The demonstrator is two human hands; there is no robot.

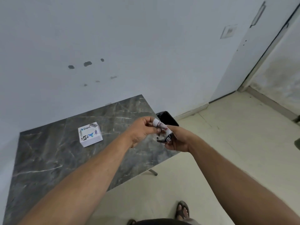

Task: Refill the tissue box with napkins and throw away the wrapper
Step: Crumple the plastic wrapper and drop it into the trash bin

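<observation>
A white tissue box (pixel 90 134) covered in stickers sits on the dark marble table (pixel 48 159), to the left of my hands. Both hands meet over the table's right edge. My left hand (pixel 142 129) pinches the top of a crumpled white and black wrapper (pixel 163 129). My right hand (pixel 176 140) grips the wrapper's lower black end from beneath. The wrapper is partly hidden by my fingers. I see no loose napkins.
A black bin (pixel 168 118) stands on the floor just beyond the table's right corner, behind my hands. A white wall runs behind the table, and a door (pixel 253 51) is at the right. My sandalled foot (pixel 183 209) is on the pale tiled floor.
</observation>
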